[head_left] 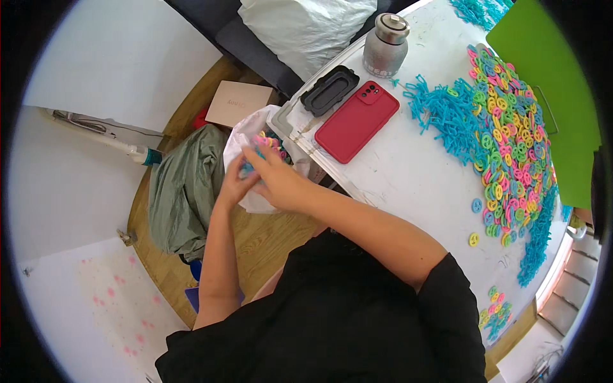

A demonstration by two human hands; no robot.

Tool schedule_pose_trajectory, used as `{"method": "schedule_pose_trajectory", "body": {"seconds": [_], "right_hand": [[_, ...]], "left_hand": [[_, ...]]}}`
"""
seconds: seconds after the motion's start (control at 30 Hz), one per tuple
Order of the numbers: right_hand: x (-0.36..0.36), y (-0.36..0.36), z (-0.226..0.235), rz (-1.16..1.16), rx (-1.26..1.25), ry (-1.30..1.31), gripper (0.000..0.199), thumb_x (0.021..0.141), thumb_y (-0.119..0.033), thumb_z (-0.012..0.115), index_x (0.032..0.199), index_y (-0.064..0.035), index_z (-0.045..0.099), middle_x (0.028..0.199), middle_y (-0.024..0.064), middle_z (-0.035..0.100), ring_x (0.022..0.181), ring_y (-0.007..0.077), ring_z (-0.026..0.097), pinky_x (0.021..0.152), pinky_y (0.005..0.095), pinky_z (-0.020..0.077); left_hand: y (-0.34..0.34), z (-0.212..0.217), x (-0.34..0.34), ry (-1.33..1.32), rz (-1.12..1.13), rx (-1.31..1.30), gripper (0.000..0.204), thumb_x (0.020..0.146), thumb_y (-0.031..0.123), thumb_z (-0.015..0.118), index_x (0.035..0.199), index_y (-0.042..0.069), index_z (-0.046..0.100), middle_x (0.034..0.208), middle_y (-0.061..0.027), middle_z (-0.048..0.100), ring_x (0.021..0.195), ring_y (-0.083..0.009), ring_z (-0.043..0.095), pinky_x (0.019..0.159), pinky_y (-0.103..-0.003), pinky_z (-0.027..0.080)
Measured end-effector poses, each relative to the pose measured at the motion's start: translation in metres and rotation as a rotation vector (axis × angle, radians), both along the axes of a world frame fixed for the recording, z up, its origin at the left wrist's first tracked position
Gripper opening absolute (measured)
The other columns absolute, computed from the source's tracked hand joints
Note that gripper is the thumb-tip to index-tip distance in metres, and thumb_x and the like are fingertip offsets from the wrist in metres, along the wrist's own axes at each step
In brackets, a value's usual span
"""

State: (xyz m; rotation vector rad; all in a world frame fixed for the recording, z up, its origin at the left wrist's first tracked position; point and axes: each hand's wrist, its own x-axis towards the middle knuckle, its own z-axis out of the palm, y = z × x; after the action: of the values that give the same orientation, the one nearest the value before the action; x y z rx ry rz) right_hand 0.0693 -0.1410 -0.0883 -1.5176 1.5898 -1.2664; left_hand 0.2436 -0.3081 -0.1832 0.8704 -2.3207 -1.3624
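Note:
Both of my hands come together over a white plastic bag (pixel 257 205) beside the table's left corner. My left hand (pixel 232 189) curls around a small blue plastic piece (pixel 246 169). Across from it, my right hand (pixel 276 180) closes over the same piece, its fingers partly covering it. The exact shape of the piece is hidden by the fingers. Pink, yellow and darker small plastic parts (pixel 272 142) show in the bag's mouth, just beyond my fingertips.
On the white table (pixel 408 185) lie a red phone (pixel 356 122), a black tray (pixel 329 90), a grey bottle (pixel 385 46), blue plastic strips (pixel 444 118) and a heap of coloured rings (pixel 511 147). A green board (pixel 549 70) stands behind. Left are a green bag (pixel 185 185) and a box (pixel 239 102).

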Motion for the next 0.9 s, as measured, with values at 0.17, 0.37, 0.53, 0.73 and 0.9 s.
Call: {"method": "schedule_pose_trajectory", "body": {"seconds": [0.17, 0.37, 0.53, 0.73, 0.9], "right_hand": [[0.016, 0.082, 0.021, 0.392, 0.429, 0.359, 0.052, 0.089, -0.013, 0.066, 0.137, -0.0038, 0.049, 0.134, 0.0271, 0.049, 0.118, 0.0438, 0.056, 0.098, 0.0470, 0.0480], [-0.023, 0.183, 0.072, 0.331, 0.352, 0.070, 0.047, 0.090, -0.020, 0.068, 0.132, -0.0007, 0.055, 0.113, 0.0197, 0.064, 0.102, 0.0337, 0.065, 0.091, 0.0423, 0.0516], [0.005, 0.158, 0.026, -0.043, 0.538, -0.151, 0.058, 0.092, -0.034, 0.067, 0.134, 0.0028, 0.051, 0.109, 0.0212, 0.068, 0.094, 0.0353, 0.069, 0.084, 0.0426, 0.0539], [0.009, 0.046, -0.107, -0.532, 0.569, -0.141, 0.095, 0.085, -0.059, 0.067, 0.142, 0.0099, 0.036, 0.133, 0.0357, 0.051, 0.122, 0.0436, 0.055, 0.103, 0.0457, 0.0436], [-0.009, 0.032, -0.081, -0.647, 0.634, 0.040, 0.089, 0.080, -0.050, 0.073, 0.142, 0.0060, 0.040, 0.139, 0.0323, 0.049, 0.132, 0.0435, 0.046, 0.113, 0.0449, 0.0337]], "left_hand": [[0.035, 0.026, -0.012, -0.213, 0.044, -0.076, 0.044, 0.085, 0.014, 0.073, 0.126, 0.009, 0.062, 0.131, -0.0192, 0.059, 0.119, -0.0334, 0.058, 0.094, -0.039, 0.050], [0.014, 0.054, -0.036, -0.380, 0.452, -0.389, 0.043, 0.087, 0.031, 0.069, 0.123, 0.009, 0.064, 0.117, -0.0208, 0.067, 0.107, -0.0354, 0.065, 0.090, -0.041, 0.052], [-0.063, -0.034, -0.026, -0.681, 0.689, -0.619, 0.062, 0.081, 0.055, 0.067, 0.123, 0.010, 0.065, 0.115, -0.0218, 0.067, 0.106, -0.0391, 0.065, 0.093, -0.045, 0.050], [-0.063, -0.022, -0.036, -0.785, 0.384, -0.401, 0.049, 0.085, 0.050, 0.063, 0.105, 0.007, 0.070, 0.095, -0.0220, 0.069, 0.096, -0.0431, 0.065, 0.087, -0.049, 0.051], [0.014, 0.025, -0.017, -0.325, 0.159, -0.639, 0.024, 0.093, 0.022, 0.059, 0.085, 0.000, 0.064, 0.082, -0.0252, 0.063, 0.082, -0.0451, 0.062, 0.068, -0.050, 0.047]]}}
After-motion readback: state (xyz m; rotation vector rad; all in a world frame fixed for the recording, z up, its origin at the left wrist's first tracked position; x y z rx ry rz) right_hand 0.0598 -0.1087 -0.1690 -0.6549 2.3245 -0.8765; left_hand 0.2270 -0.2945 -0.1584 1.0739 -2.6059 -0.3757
